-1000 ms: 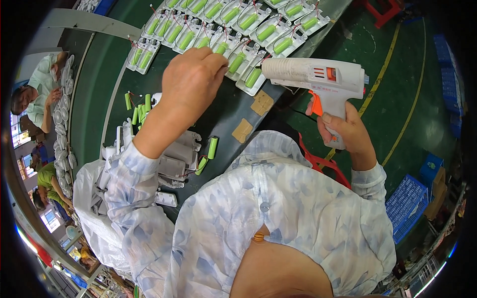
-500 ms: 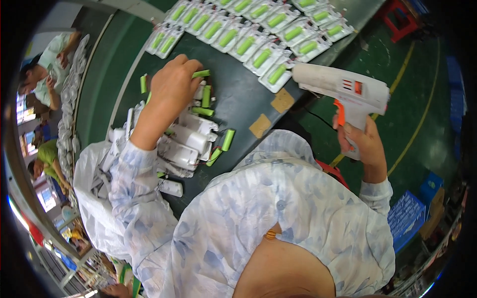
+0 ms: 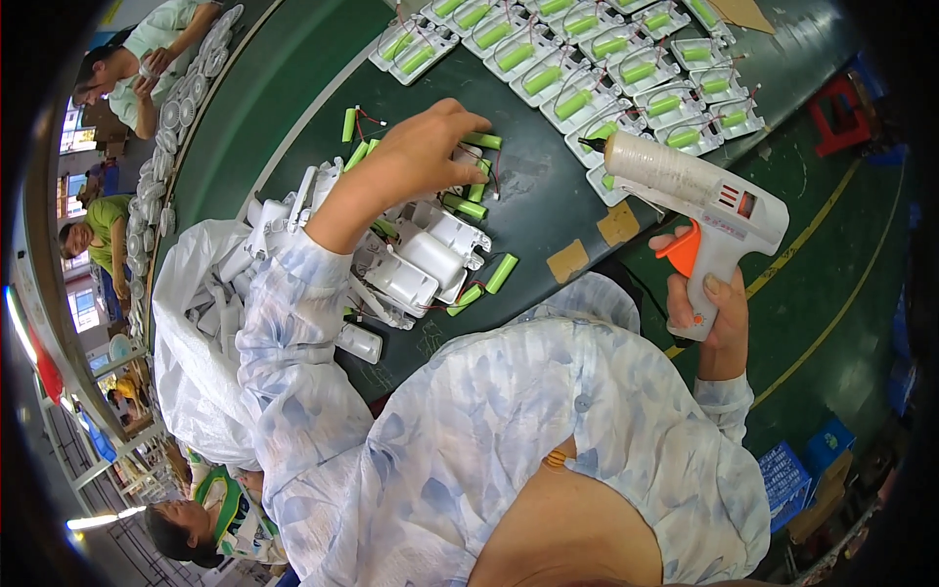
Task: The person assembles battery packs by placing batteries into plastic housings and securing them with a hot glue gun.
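Glue gun [image 3: 711, 203] of white plastic sits at right, gripped in my right hand [image 3: 729, 315]; at left, my left hand [image 3: 416, 152] has thumb and fingers spread over green cylindrical batteries [image 3: 464, 206] beyond hollow white plastic casings [image 3: 431, 254].

From my remote seat I see the glue gun [image 3: 732, 203], off-white with an orange trigger, held up at a tilt, its dark nozzle facing left. Well left of the glue gun is a green cell [image 3: 484, 141] with thin wires; I can't tell whether it rests or is lifted. Other loose green cells [image 3: 465, 205] lie scattered left of the glue gun, beside heaped white shells [image 3: 430, 256]. Beyond the glue gun, I see wired, cell-filled shells [image 3: 641, 74] in rows.
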Tool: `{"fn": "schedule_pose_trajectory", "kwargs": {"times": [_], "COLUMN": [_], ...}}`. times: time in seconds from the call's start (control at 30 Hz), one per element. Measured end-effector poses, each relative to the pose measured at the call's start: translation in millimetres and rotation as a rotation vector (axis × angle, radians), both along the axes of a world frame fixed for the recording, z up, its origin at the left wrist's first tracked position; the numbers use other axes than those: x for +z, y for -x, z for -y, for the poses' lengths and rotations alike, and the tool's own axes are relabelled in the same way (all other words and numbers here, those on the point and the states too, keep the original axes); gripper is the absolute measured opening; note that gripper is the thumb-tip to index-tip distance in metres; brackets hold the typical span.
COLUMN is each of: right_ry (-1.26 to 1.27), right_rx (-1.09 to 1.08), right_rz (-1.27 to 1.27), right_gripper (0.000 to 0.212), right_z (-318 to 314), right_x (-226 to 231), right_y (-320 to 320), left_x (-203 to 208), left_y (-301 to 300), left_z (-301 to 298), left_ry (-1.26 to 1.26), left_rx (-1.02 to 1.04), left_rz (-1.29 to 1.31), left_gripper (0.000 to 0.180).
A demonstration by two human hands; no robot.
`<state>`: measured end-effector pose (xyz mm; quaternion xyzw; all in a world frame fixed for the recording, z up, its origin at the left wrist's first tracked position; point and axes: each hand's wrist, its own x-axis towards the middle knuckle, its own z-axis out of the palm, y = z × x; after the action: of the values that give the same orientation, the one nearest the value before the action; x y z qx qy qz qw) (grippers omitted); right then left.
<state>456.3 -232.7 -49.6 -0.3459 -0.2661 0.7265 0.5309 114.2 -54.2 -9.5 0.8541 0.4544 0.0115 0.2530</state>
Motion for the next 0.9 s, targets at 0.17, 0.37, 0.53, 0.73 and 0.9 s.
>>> {"fn": "schedule_pose_trajectory", "kwargs": {"times": [0.17,0.37,0.53,0.73,0.9], "right_ry": [0.006,-0.006,-0.016,-0.036,-0.084], "right_rx": [0.049,0.09,0.126,0.157,0.137], "right_rz": [-0.031,-0.038,-0.026,0.007,-0.048], "right_gripper": [0.065,0.066,0.066,0.071,0.065], "right_z": [-13,-33,-56,-58,-64], "right_x": [2,-1,1,-12,-24], "right_y": [9,18,30,29,26], "left_x": [-19,-5,-10,8,-26], "left_y": [2,-4,3,26,28], "left_z": [14,67,84,44,22], "left_ry": [-0.07,0.043,0.086,-0.206,-0.258], "left_rx": [-0.065,-0.174,-0.327,-0.056,-0.256], "left_rz": [0.184,0.273,0.221,0.259,-0.1], "left_gripper": [0.016,0.013,0.009,0.01,0.034]}}
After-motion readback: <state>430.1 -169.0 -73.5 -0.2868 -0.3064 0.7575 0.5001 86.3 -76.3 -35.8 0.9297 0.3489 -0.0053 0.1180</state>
